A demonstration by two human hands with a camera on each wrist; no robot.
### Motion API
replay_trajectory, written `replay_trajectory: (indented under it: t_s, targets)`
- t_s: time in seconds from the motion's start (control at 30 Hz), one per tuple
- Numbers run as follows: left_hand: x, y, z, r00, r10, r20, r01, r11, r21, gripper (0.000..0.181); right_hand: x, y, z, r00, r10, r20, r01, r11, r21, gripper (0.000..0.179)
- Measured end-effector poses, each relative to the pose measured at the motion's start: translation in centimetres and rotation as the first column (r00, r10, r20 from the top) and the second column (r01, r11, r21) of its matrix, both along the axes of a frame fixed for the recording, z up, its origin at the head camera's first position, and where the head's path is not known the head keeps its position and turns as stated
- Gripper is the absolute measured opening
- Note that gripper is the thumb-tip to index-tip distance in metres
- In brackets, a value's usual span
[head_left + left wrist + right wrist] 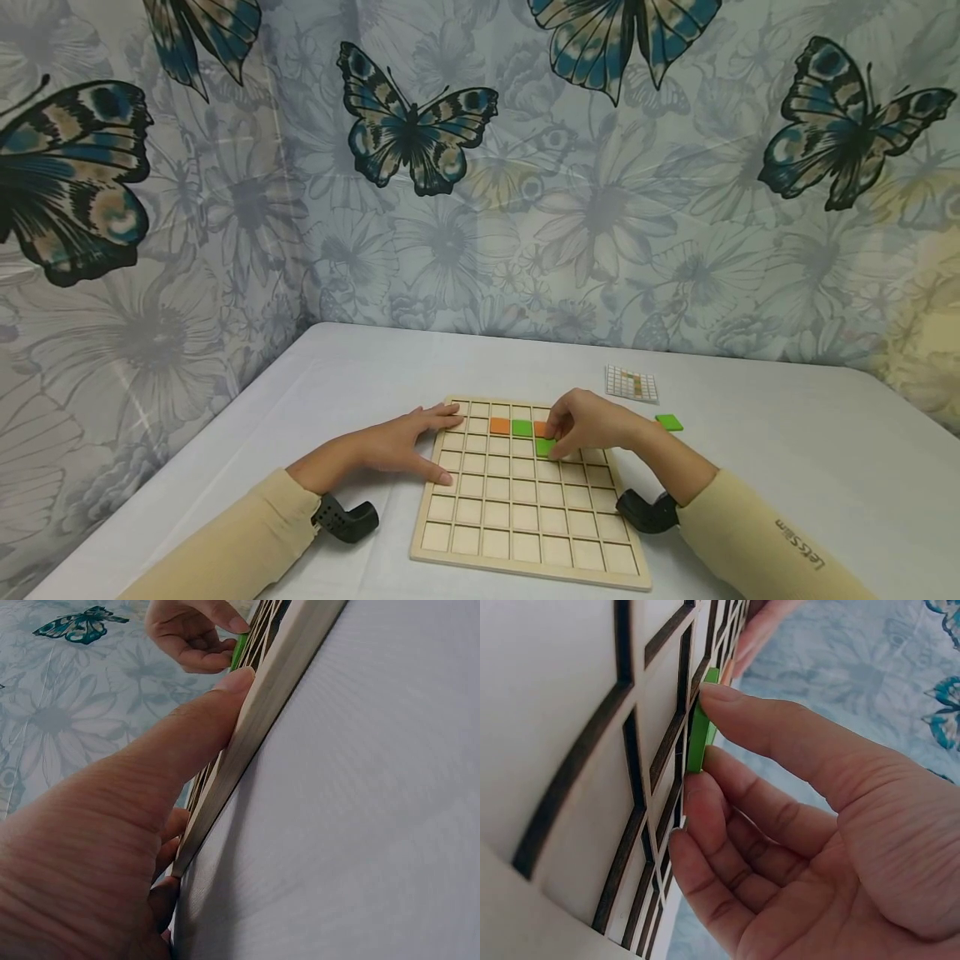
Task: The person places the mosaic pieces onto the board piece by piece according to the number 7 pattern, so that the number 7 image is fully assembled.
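A wooden grid board (476,550) lies on the table, its square cells edged by raised strips. In its upper rows sit an orange tile (499,426), a green tile (521,427) and a second orange tile (539,429), partly covered by fingers. My right hand (588,423) pinches another green tile (698,739) between thumb and fingers, tilted against a cell just below that orange tile. My left hand (397,442) rests on the board's left edge with fingers spread, and its thumb (202,724) lies along the wooden rim.
A small printed card (632,384) with a coloured grid pattern lies behind the board, to the right. Nearer, beside the right forearm, is a loose green tile (669,422). A white cloth covers the table (360,367), with a butterfly-patterned curtain (465,250) behind it.
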State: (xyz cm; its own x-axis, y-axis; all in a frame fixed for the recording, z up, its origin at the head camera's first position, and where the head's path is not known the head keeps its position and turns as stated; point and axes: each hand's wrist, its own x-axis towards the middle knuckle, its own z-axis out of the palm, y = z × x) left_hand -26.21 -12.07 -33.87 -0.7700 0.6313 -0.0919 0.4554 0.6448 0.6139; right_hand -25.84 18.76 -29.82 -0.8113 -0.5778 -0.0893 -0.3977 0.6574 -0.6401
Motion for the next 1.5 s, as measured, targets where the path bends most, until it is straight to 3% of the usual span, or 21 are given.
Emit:
replay_trajectory:
  t_s: [0.43,0.7,1.17,1.5]
  targets:
    - [0.0,0.1,-0.1,1.0,-0.007,0.01,0.007,1.0,0.015,0.085,-0.6,2.3,0.4,0.999,0.024,-0.041,-0.024,1.0,-0.013,0.021]
    - [-0.1,0.2,-0.1,1.0,-0.008,0.015,0.007,1.0,0.017,0.085,-1.4,5.6,0.2,0.997,-0.06,0.046,0.064,0.995,-0.081,0.031]
    - [-0.2,0.1,-0.1,1.0,-0.011,0.002,0.011,1.0,0.015,0.085,-0.3,10.2,0.6,0.986,-0.164,0.04,0.166,0.986,-0.036,0.035]
    - [-0.2,0.1,-0.2,1.0,-0.004,0.005,0.004,1.0,0.014,0.085,-0.6,13.2,-0.1,0.975,-0.219,0.035,0.221,0.974,-0.045,0.039]
